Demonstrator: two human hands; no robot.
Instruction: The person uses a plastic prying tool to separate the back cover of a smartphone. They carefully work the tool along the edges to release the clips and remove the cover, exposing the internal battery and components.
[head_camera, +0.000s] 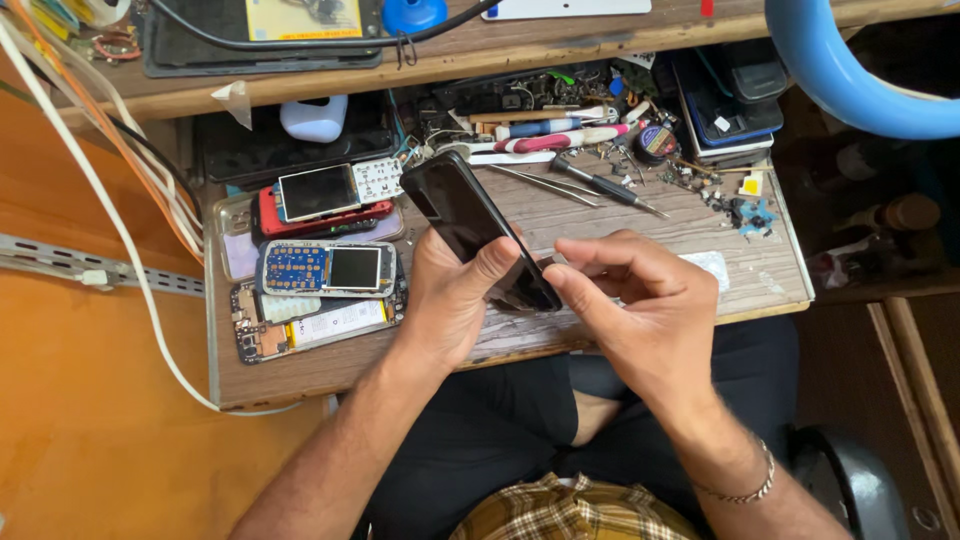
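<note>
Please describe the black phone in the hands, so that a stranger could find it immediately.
Start at the small wooden tray-table before the person. Above its middle, the left hand holds a black phone tilted, while the right hand touches its lower end. Unlike the opened phones stacked to the left, it is closed, glossy and plain black.

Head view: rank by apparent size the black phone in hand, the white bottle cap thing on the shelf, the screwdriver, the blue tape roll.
1. black phone, though it is nearest the camera
2. screwdriver
3. white cap
4. blue tape roll, partly cut off by the frame edge, so unsure

Glossy black phone (470, 222); rough worn wood bench (640, 225); metal tweezers (545, 183).
</note>
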